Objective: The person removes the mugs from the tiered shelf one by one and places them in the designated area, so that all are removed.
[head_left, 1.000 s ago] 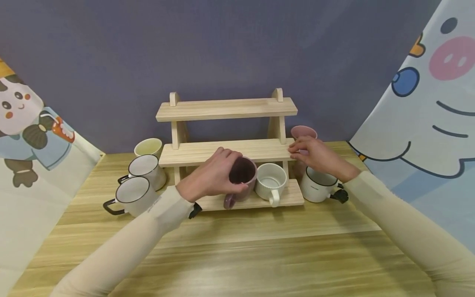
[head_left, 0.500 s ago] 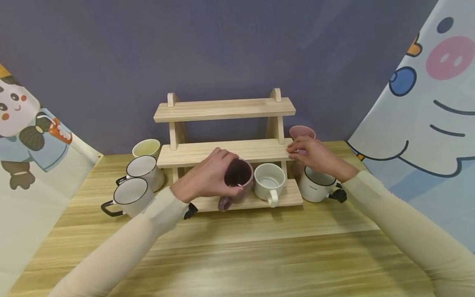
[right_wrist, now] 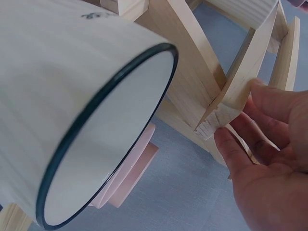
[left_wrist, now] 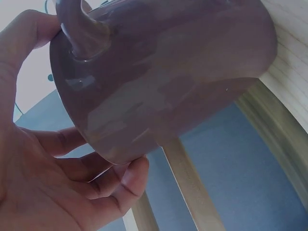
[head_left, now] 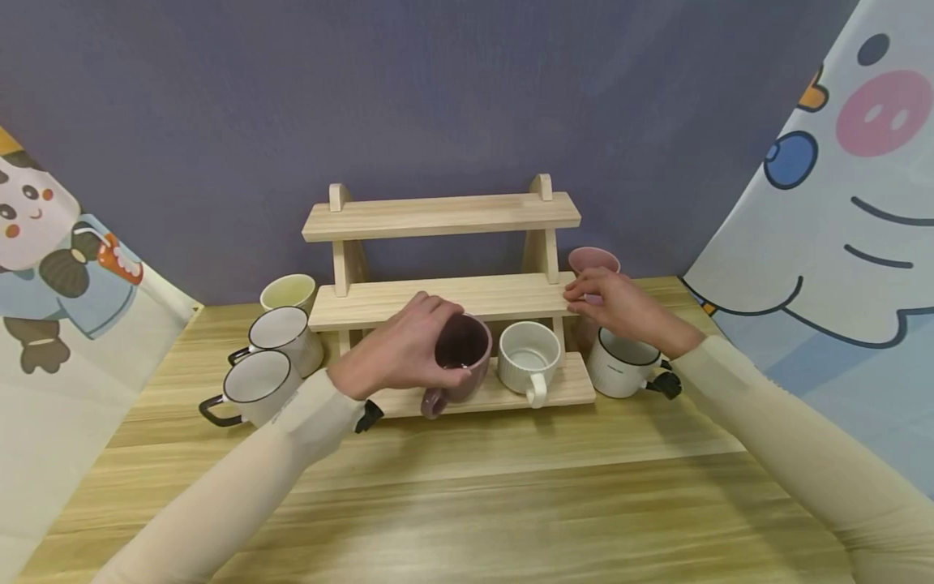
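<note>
My left hand (head_left: pixel 397 345) grips the rim of a purple mug (head_left: pixel 474 380), thumb at the near side and fingers over the far side. The mug is at the bottom step of a wooden three-tier shelf (head_left: pixel 438 212), its handle toward me. In the left wrist view, the mug (left_wrist: pixel 159 82) shows its glossy side, with fingertips along its rim. To its right, a cream ribbed mug (head_left: pixel 529 369) stands on the same step. My right hand (head_left: pixel 623 308) pinches the right end of the middle board (head_left: pixel 503 296); the right wrist view shows thumb and fingers at the board end (right_wrist: pixel 226 108).
Right of the shelf, a white black-rimmed mug (head_left: pixel 616 375) stands below my right hand, with a pink cup (head_left: pixel 594 259) behind. At the left are two white black-rimmed mugs, the nearer mug (head_left: pixel 266 393) partly behind my sleeve, and a pale yellow cup (head_left: pixel 287 290).
My left hand has slid the purple mug leftward along the bottom step, widening the gap to the cream mug. My right hand stays at the middle board's end.
</note>
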